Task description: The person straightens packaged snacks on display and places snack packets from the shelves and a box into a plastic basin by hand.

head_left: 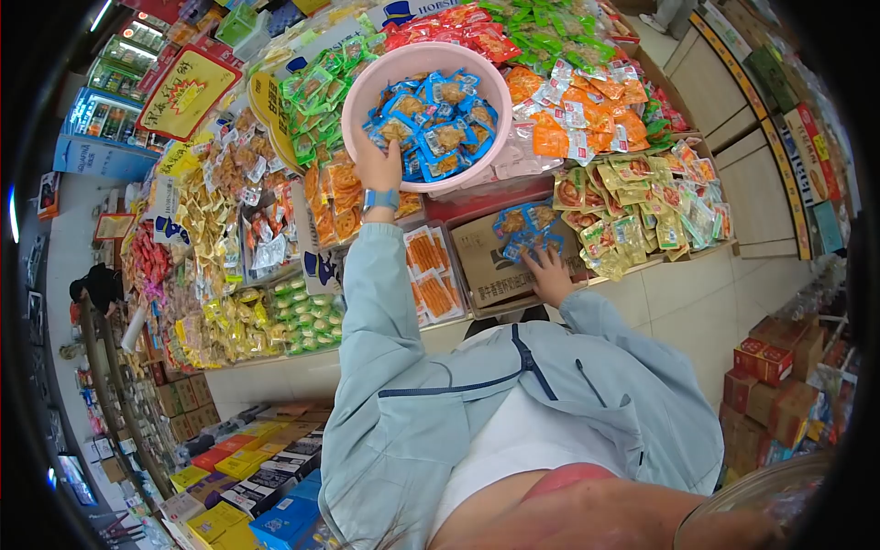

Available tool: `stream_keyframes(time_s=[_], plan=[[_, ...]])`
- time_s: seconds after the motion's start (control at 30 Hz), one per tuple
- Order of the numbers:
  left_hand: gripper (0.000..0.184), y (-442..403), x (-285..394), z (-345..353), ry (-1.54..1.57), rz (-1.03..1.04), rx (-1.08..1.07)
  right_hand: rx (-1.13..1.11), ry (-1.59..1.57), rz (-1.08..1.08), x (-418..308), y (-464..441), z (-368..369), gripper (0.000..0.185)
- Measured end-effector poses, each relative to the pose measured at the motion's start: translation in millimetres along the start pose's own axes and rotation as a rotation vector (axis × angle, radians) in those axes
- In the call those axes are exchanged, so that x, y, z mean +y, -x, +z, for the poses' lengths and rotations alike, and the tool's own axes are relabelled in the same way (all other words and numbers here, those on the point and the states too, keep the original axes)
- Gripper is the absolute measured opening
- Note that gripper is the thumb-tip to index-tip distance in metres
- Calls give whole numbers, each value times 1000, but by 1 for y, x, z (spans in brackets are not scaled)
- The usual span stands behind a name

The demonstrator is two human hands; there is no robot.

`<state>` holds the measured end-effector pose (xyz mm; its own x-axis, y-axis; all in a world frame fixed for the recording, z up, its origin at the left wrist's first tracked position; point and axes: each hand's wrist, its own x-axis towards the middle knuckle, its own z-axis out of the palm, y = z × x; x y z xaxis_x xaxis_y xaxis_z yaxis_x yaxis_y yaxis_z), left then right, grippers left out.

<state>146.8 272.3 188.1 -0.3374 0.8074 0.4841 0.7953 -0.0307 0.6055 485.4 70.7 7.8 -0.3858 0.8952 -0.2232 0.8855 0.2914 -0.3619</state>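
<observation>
A pink plastic basin (352, 117) full of blue snack packets (446, 137) stands on the packed display. My left hand (378, 170), with a blue-banded watch at the wrist, grips the basin's near left rim, its fingers reaching inside. My right hand (551, 277) is lower and to the right, fingers spread against a small group of blue packets (527, 229). Those packets lie on a brown cardboard box (481, 252) set in a display compartment. The undersides of the right fingers are hidden.
Orange stick snacks (429, 275) lie left of the cardboard. Yellowish packets (623, 215) heap on its right, orange ones (587, 101) behind. Green packets (321, 92) lie left of the basin. Stacked cartons (765, 390) stand at the right. A person (99, 289) is at the far left.
</observation>
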Motion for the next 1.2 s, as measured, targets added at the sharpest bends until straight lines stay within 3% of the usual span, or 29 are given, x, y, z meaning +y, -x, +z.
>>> stream_keyframes(time_s=[0.1, 0.13, 0.27, 0.4, 0.53, 0.67, 0.73, 0.8, 0.83, 0.87, 0.97, 1.07, 1.13, 1.2], plan=[[59, 2, 13, 8, -609, 219, -29, 65, -1, -3, 1, 4, 7, 78], [51, 3, 0, 17, -596, 239, -180, 92, 6, -14, 3, 6, 11, 78], [60, -13, -10, 32, -553, 90, -429, 113, -22, -29, 13, 10, 18, 71], [67, -17, -14, 36, -480, 111, -456, 136, -11, -17, 16, 10, 25, 61], [66, -3, -15, 30, -340, 276, -237, 131, -60, 41, 21, 5, 27, 47], [64, 96, 36, 1, -19, 468, -37, 306, -255, 66, 25, 11, 24, 36], [49, 159, 54, -2, 108, 564, -292, 303, -435, 169, 30, 14, 27, 34], [59, 223, 46, 10, 200, 497, -715, 313, -672, 332, 15, 19, 7, 31], [64, 255, 36, 21, 224, 451, -771, 320, -789, 415, 8, 20, -4, 30], [68, 276, 29, 28, 249, 407, -826, 195, -1152, 542, 4, 20, -9, 30], [74, 298, 34, 25, 232, 378, -897, 75, -1425, 273, -18, 14, -23, 43], [63, 285, 33, 19, 149, 288, -907, -50, -1438, 143, -44, 7, -47, 56], [53, 263, 29, 9, 131, 274, -945, -148, -1444, 138, -46, -3, -49, 56], [49, 246, 25, 1, 114, 277, -819, -178, -1431, 117, -45, -7, -48, 54]])
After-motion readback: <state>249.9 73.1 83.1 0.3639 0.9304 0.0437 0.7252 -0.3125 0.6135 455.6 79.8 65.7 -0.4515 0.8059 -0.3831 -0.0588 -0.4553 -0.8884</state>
